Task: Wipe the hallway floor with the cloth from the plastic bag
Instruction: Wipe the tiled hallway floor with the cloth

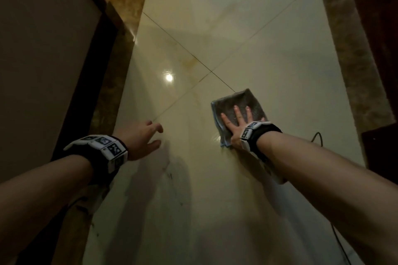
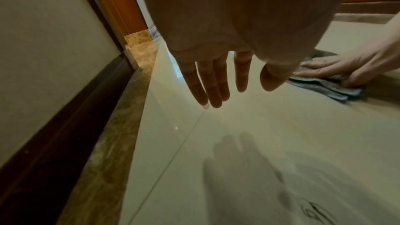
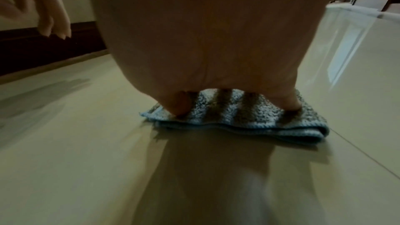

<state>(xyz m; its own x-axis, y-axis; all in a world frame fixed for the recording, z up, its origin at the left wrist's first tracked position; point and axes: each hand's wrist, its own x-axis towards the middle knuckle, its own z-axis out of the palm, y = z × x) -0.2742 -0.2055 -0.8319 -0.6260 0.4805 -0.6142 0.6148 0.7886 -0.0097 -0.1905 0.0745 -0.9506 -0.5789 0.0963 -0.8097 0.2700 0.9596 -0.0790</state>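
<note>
A folded grey-blue cloth (image 1: 234, 103) lies flat on the glossy cream floor tiles (image 1: 247, 49), right of the tile joints' crossing. My right hand (image 1: 237, 122) presses on it with fingers spread and straight; the cloth (image 3: 238, 121) shows its folded edge under my palm in the right wrist view. My left hand (image 1: 148, 137) hovers just above the floor to the left, fingers relaxed and holding nothing. In the left wrist view its fingers (image 2: 214, 81) hang straight over the tile, with the cloth (image 2: 324, 85) and right hand (image 2: 337, 67) beyond. The plastic bag is out of sight.
A wall with dark skirting (image 1: 86, 84) and a brown marble border strip (image 1: 120, 34) run along the left. Another marble strip (image 1: 353, 60) and dark woodwork line the right. A thin black cable (image 1: 317, 135) lies on the floor by my right forearm.
</note>
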